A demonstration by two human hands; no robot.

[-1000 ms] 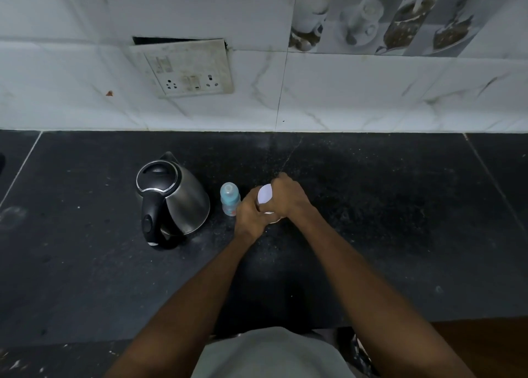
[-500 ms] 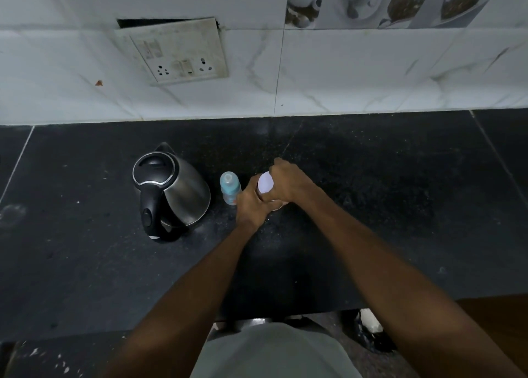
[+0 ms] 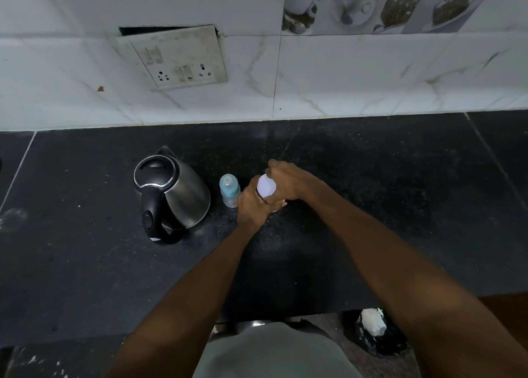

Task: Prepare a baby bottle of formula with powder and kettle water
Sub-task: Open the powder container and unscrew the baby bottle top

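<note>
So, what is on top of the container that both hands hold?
A white round lid sits on the container. The right hand grips its edge; the left hand holds the body below. The hands cover most of the container, and its contents cannot be seen.

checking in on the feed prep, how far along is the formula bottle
Early. Done: the kettle, baby bottle and container are set out on the counter. In hand: the left hand holds the container's body while the right hand has its grip on the white lid, apparently opening it. Left: powder and water; the bottle stands untouched.
</note>
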